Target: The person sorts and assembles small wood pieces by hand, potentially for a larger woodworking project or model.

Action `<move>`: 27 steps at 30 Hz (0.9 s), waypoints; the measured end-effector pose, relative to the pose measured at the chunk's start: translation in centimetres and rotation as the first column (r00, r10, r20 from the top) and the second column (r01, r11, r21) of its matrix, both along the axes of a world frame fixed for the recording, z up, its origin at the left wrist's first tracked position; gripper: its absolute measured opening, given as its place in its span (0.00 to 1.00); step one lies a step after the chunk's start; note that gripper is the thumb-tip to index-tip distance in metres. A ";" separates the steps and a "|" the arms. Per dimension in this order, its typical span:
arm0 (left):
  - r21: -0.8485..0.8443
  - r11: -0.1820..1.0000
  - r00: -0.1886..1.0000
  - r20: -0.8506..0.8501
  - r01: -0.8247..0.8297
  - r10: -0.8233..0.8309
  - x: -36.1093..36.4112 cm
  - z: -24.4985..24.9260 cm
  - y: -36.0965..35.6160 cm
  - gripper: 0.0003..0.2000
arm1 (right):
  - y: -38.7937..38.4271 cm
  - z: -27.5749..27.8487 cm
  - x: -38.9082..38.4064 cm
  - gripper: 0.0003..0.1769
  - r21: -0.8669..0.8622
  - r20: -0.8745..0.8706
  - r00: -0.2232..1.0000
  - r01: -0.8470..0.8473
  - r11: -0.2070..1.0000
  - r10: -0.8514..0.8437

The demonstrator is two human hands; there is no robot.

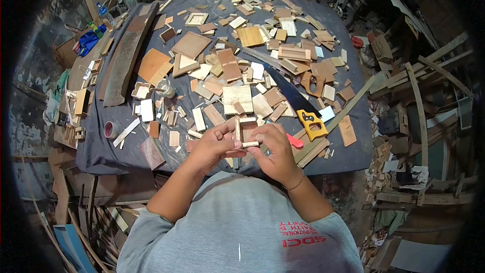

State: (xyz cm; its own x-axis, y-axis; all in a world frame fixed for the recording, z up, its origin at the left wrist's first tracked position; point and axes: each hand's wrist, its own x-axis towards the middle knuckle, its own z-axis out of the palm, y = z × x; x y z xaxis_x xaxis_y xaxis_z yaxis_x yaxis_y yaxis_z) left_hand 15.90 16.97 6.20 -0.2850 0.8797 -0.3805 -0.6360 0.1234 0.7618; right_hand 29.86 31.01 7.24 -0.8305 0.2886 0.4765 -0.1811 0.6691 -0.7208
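Observation:
A small wooden box (238,130) with thin strip walls is held up between my hands, in front of my chest. My left hand (213,144) grips its left side, thumb near the lower corner. At the right side, my right hand (275,151) closes on the same box, its fingers covering the right wall. Just beyond lies a square pale board (237,96) with a small brown offcut on it. To the right of my right hand is a red-pink handle (294,141), and past it a handsaw with a yellow handle (312,125).
Wood offcuts cover much of the dark cloth-covered table (126,156). A second saw with a wooden handle (313,85), a glass jar (165,89), a tape roll (110,129) and a long plank (129,55) lie there. Scrap timber (424,121) stands at right.

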 end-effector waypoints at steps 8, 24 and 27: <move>0.011 1.000 1.000 0.007 -0.022 0.022 0.4 0.3 0.2 0.29 | -0.3 -0.7 -0.2 0.10 -0.031 0.029 0.999 0.039 0.999 -0.038; -0.007 0.999 0.999 0.023 -0.033 0.033 0.1 -0.1 0.2 0.28 | -0.4 -1.1 -0.4 0.15 -0.055 0.033 0.998 0.060 0.997 -0.058; 0.001 0.999 0.998 0.040 -0.040 0.040 -0.1 -0.3 0.2 0.27 | -0.3 -1.4 -0.5 0.15 -0.090 0.017 0.998 0.064 0.994 -0.063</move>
State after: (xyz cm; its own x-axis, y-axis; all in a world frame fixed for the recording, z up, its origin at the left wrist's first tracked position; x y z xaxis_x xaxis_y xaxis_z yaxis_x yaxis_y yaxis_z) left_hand 15.80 17.19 5.90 -0.3048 0.8687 -0.3905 -0.6703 0.0956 0.7359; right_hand 29.35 30.74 5.88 -0.8154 0.3825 0.4346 -0.1298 0.6107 -0.7812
